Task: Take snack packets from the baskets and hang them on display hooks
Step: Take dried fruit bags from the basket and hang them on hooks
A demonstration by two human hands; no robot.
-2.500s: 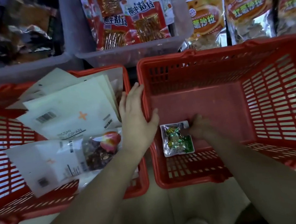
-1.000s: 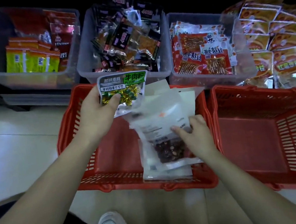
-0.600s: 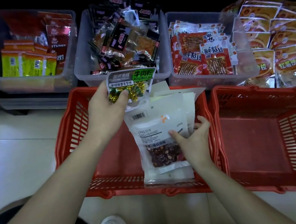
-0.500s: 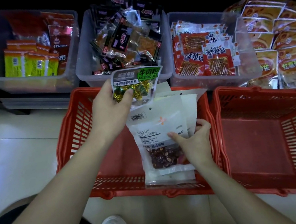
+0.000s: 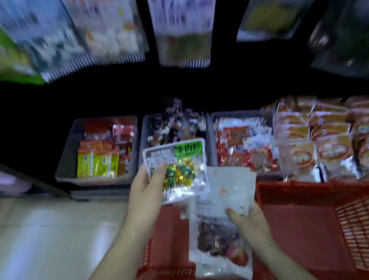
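Observation:
My left hand (image 5: 147, 193) grips a clear packet with a green label and gold-green candies (image 5: 179, 172), held upright above the left red basket (image 5: 163, 240). My right hand (image 5: 249, 222) holds a stack of white pouches with a dark red snack window (image 5: 219, 226) over the same basket. The right red basket (image 5: 336, 219) shows only its bare red floor. Blurred packets (image 5: 107, 23) hang in rows on the display at the top; the hooks themselves are not visible.
Grey bins (image 5: 66, 163) of red, yellow and dark snack packets stand on the floor behind the baskets. Orange-labelled packets (image 5: 333, 140) are stacked at the right. Pale tiled floor (image 5: 38, 247) lies to the left. A dark bag (image 5: 355, 35) hangs at the upper right.
The view has tilted upward, bringing the hanging display into sight. Both hands have lifted their packets a little higher over the left basket; the grips are unchanged.

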